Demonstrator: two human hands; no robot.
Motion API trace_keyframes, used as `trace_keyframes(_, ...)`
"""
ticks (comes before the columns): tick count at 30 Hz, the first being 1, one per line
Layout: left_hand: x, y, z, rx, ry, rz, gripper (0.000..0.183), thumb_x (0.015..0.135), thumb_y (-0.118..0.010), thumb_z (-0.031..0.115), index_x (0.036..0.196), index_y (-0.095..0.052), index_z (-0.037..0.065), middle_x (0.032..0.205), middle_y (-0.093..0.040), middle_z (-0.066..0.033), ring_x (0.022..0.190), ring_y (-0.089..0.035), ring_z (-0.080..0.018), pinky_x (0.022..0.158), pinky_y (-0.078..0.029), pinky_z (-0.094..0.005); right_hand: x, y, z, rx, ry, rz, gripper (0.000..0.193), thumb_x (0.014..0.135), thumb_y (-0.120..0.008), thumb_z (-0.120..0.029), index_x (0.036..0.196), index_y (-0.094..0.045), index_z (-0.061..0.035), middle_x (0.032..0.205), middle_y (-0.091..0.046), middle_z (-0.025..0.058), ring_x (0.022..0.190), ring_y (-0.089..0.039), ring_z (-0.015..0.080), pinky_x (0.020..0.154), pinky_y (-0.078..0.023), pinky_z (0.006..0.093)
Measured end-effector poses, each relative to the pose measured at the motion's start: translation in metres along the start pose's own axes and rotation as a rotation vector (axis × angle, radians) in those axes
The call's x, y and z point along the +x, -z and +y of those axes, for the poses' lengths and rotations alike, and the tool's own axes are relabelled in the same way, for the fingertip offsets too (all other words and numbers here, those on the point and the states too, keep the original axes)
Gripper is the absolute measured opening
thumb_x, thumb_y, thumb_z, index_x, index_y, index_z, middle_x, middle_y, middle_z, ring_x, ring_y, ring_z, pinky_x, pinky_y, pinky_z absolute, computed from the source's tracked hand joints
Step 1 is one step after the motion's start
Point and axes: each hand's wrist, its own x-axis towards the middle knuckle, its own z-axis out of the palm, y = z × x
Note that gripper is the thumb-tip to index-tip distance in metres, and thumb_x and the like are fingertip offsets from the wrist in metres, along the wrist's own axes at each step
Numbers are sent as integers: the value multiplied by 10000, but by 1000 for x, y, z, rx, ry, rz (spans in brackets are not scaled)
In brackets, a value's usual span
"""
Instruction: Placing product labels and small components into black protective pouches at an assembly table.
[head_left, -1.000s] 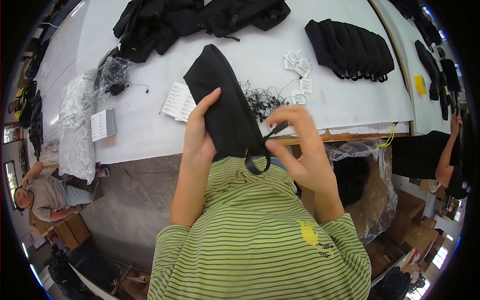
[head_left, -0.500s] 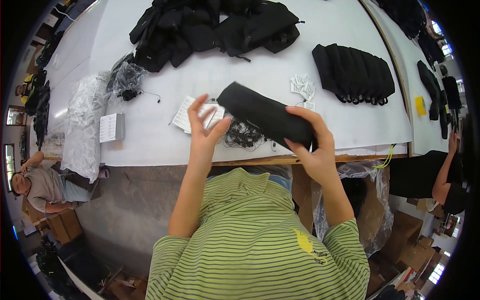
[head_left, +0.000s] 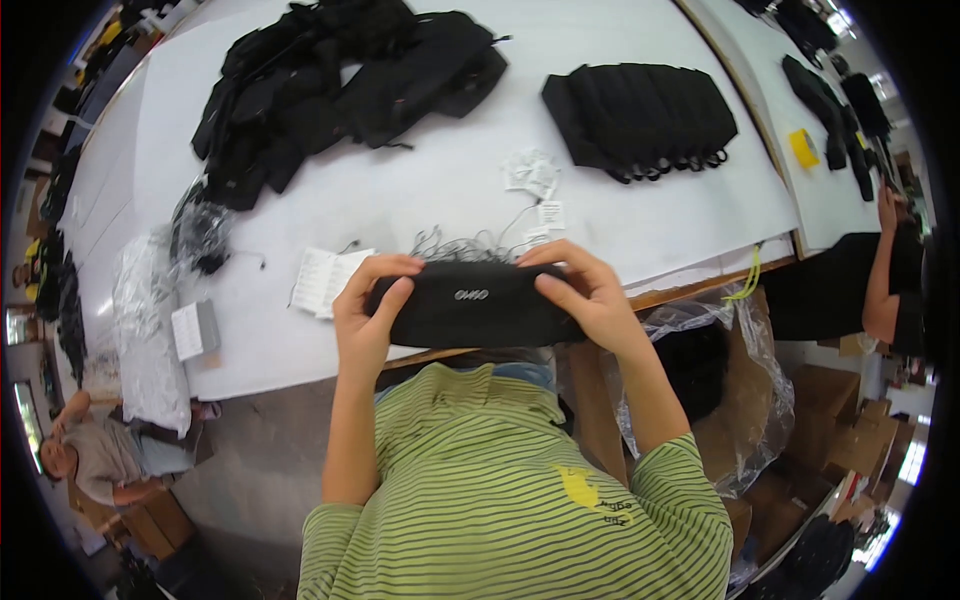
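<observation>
Black pouch (head_left: 470, 320) is held roughly level over the near edge of the white table (head_left: 262, 345), between the hands: the left hand (head_left: 362, 312) pinches its left end, the right hand (head_left: 597, 302) its right end, thumbs on the facing panel. Matching, light pressure at both ends should keep the fabric straight, with thumbs clear of the pale mark (head_left: 470, 295).

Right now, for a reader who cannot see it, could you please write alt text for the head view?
The left hand and right hand hold a black pouch by its ends above the near edge of a white table. Beyond it lie thin dark cords, white cards, a loose black heap at left and a row of black pouches at right.
</observation>
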Motion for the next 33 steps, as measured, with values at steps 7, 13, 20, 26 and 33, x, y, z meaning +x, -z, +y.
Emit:
trace_keyframes(7, 4, -13, -12, 100, 78, -112, 212, 898, -566, 66, 1094, -597, -5, 1233, -549, -130, 971, -593, -189, 877, -448, -300, 8, 60, 0, -191, -150, -226, 332, 877, -641, -165, 1197, -626, -77, 1078, -659, 51, 970, -585, 128, 855, -471, 272)
trace_keyframes(13, -12, 42, -55, 495, 48, 289, 293, 930, -534, 116, 1207, -549, 22, 1381, -394, -141, 1132, -500, -201, 899, -450, -337, 45, 225, -34, -410, 180, 477, 295, 909, -620, -173, 1181, -636, -57, 1136, -631, 29, 1066, -541, 94, 917, -416, 227)
trace_keyframes(20, -41, 104, -93, 1214, 37, 537, 493, 861, -643, 193, 1306, -481, 54, 1469, -208, -168, 1294, -302, -351, 1061, -271, -476, 107, 412, -28, -672, 546, 1159, 441, 810, -625, 4, 1229, -598, -131, 1219, -607, 84, 1127, -564, 220, 941, -426, 298)
trace_keyframes(26, -41, 112, -101, 1205, 158, 464, 615, 869, -631, 248, 1390, -375, 43, 1413, -302, -200, 1275, -313, -380, 1076, -234, -466, 131, 446, 50, -899, 235, 985, 627, 676, -465, 117, 1228, -606, -145, 1235, -578, 129, 1190, -522, 282, 1041, -367, 333)
trace_keyframes(33, -38, 113, -86, 1370, 296, 459, 627, 838, -667, 325, 1352, -436, 49, 1301, -418, -205, 1222, -368, -366, 1032, -280, -460, 120, 437, 57, -1042, 434, 1141, 677, 678, -480, 45, 1333, -480, -123, 1353, -479, 133, 1293, -409, 305, 1103, -278, 387)
